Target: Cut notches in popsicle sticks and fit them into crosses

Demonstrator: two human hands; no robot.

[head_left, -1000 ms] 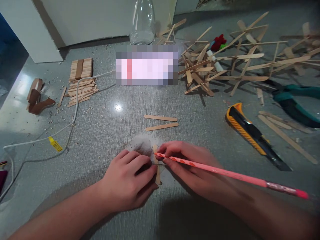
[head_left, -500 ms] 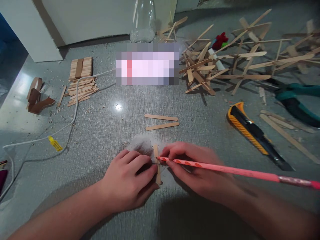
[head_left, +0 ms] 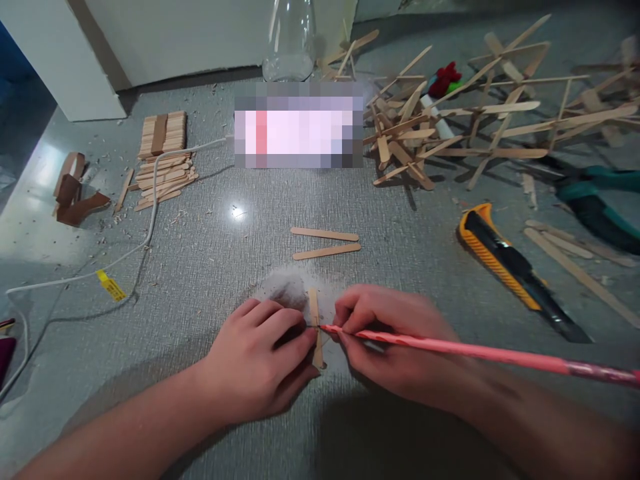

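At the near centre of a grey textured surface [head_left: 215,227], a wooden craft stick [head_left: 313,303] is lying end-on to the viewer between two bare hands. The left hand [head_left: 263,353] is resting at the stick's left side, its fingers curled and bunched together, the foremost fingertips reaching the stick's middle; whether they are gripping it or merely pressing it down cannot be told, as the hand is covering the contact. The right hand [head_left: 385,333] is pinching a pink pencil [head_left: 450,343] between thumb and fingers close to its sharpened end; the tip appears to be touching the stick about halfway along, and the shaft is extending towards the right edge. Beyond the hands, an upper loose stick [head_left: 325,235] and a lower loose stick [head_left: 327,252] are lying apart, converging rightwards. To the right, a yellow-and-black utility knife [head_left: 515,267] is lying obliquely. At left rear, a banded bundle [head_left: 175,137] is lying behind a looser pile [head_left: 175,177], which a white cable [head_left: 154,200] is crossing. At right rear, crossed sticks [head_left: 520,107] are spreading near green-handled pliers [head_left: 590,215].
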